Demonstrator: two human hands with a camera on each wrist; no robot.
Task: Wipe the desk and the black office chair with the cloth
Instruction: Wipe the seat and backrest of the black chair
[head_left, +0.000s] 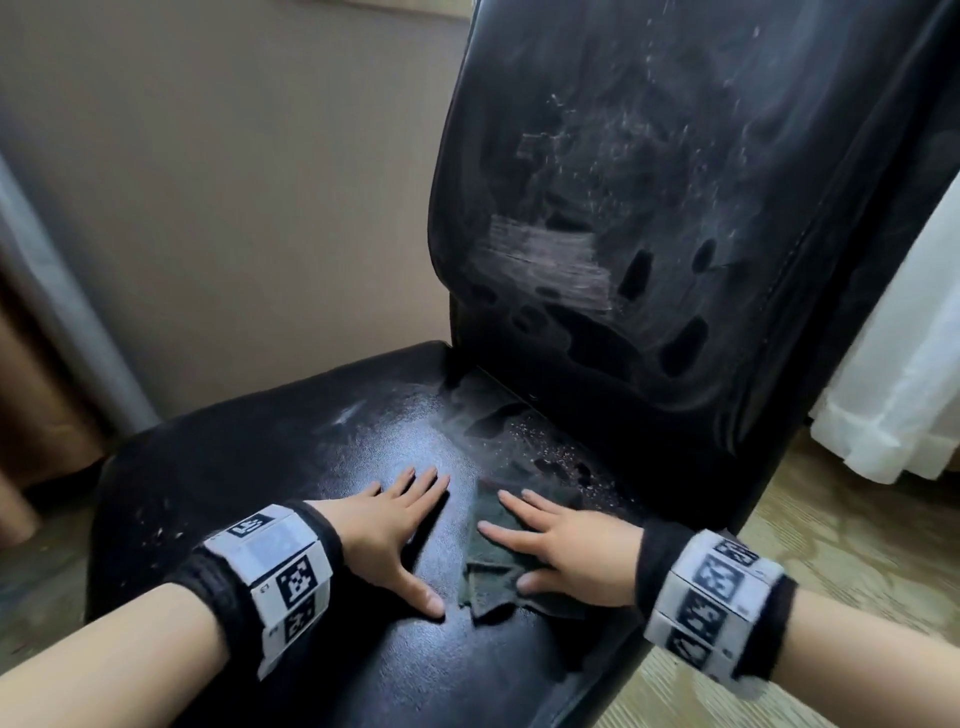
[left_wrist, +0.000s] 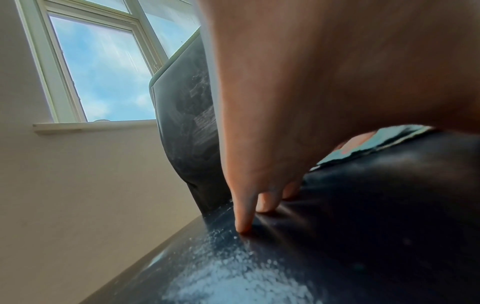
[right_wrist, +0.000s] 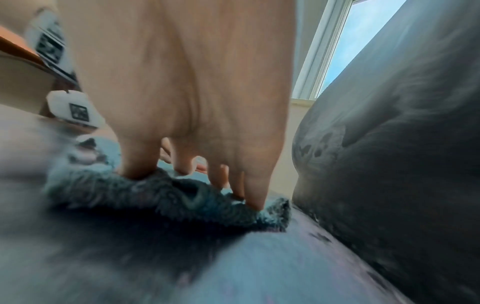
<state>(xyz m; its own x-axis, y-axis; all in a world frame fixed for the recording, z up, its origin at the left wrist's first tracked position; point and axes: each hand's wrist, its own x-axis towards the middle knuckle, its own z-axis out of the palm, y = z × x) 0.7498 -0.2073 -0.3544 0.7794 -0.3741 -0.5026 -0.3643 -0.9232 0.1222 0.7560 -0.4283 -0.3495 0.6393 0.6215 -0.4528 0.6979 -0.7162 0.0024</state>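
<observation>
The black chair seat (head_left: 311, 467) fills the middle of the head view, dusty and smeared, with its backrest (head_left: 649, 208) rising at the right. A dark teal cloth (head_left: 493, 566) lies bunched on the seat. My right hand (head_left: 561, 551) presses flat on the cloth with straight, spread fingers. My left hand (head_left: 395, 530) rests flat on the bare seat just left of the cloth. In the right wrist view the fingertips (right_wrist: 255, 203) push into the cloth (right_wrist: 168, 197). In the left wrist view my fingers (left_wrist: 244, 222) touch the seat (left_wrist: 363, 226), with the cloth (left_wrist: 376, 144) behind.
A beige wall (head_left: 234, 182) stands behind the chair. A white curtain (head_left: 909, 374) hangs at the right over a wood-patterned floor (head_left: 831, 519). A window (left_wrist: 98, 67) shows above the backrest. White dust (left_wrist: 228, 277) covers the seat's left part.
</observation>
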